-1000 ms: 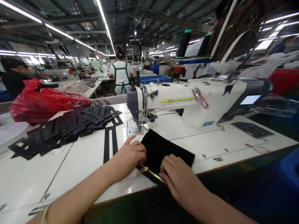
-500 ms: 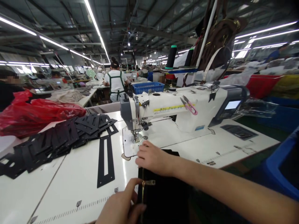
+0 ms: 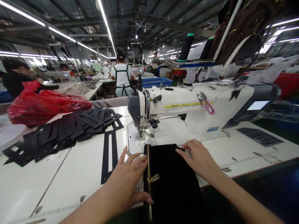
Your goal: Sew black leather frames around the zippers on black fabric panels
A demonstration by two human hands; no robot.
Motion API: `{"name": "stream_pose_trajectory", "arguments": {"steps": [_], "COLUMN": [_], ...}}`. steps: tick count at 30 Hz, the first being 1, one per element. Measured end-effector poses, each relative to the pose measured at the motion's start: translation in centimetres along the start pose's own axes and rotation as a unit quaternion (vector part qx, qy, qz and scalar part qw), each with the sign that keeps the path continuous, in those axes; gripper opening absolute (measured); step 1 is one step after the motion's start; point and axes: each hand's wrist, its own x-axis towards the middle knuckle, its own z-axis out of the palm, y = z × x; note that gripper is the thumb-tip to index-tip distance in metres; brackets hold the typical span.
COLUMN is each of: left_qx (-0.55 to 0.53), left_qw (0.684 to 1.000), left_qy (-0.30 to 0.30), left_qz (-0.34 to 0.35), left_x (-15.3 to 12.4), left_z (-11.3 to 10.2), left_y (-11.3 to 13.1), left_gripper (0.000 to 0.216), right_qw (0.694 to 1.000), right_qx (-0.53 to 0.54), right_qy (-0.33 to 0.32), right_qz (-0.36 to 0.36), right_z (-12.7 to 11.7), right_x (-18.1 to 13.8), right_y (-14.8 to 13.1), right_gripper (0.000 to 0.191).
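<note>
A black fabric piece (image 3: 174, 174) lies at the front edge of the sewing machine table, just short of the needle area. Down its left side runs a gold zipper (image 3: 149, 161) with a gold zipper pull (image 3: 154, 178). My left hand (image 3: 129, 177) rests with spread fingers on the left edge, fingertips beside the zipper and thumb over its lower part. At the far right corner, my right hand (image 3: 195, 157) pinches the fabric's edge between thumb and fingers. The white sewing machine (image 3: 173, 105) stands beyond, its presser foot (image 3: 143, 134) left of the fabric's far edge.
Black slotted strips (image 3: 67, 127) are heaped on the left, with a single strip (image 3: 109, 155) nearer my left hand. Behind them sits a red plastic bag (image 3: 49, 99). Pink-handled scissors (image 3: 206, 103) rest against the machine arm. A co-worker (image 3: 122, 74) stands farther back.
My right hand has moved from the zipper's far end to the fabric's right corner. My left hand has let go near the zipper pull, moved forward and spread flat. The view has shifted left.
</note>
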Motion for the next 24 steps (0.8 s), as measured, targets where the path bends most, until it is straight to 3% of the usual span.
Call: {"name": "stream_pose_trajectory", "arguments": {"steps": [4, 8, 13, 20, 22, 24], "left_qx": [0.024, 0.058, 0.068, 0.07, 0.07, 0.07], "left_qw": [0.999, 0.998, 0.997, 0.997, 0.996, 0.996], "left_qy": [0.038, 0.026, 0.004, 0.005, 0.003, -0.006], "left_qz": [-0.024, -0.006, -0.029, -0.045, -0.046, -0.048], "left_x": [0.8, 2.3, 3.1, 3.4, 3.6, 3.7], "left_z": [0.3, 0.9, 1.4, 1.5, 1.5, 1.5], "left_y": [-0.4, -1.6, -2.2, -2.0, -2.0, -2.0], "left_gripper": [0.09, 0.098, 0.103, 0.105, 0.105, 0.103], "right_qw": [0.998, 0.998, 0.999, 0.987, 0.983, 0.977], "right_qx": [0.064, 0.056, -0.015, -0.138, -0.164, -0.161], "right_qy": [0.006, 0.012, -0.007, -0.078, -0.067, -0.053], "right_qz": [0.012, 0.035, 0.045, -0.033, -0.054, -0.128], "right_z": [1.2, 1.7, 2.0, 1.9, 1.3, 0.8], "right_x": [3.2, 5.9, 5.3, 5.1, 4.9, 4.0], "right_y": [-1.1, -2.3, -2.3, -2.6, -3.5, -4.5], "right_gripper": [0.021, 0.019, 0.034, 0.033, 0.036, 0.042]}}
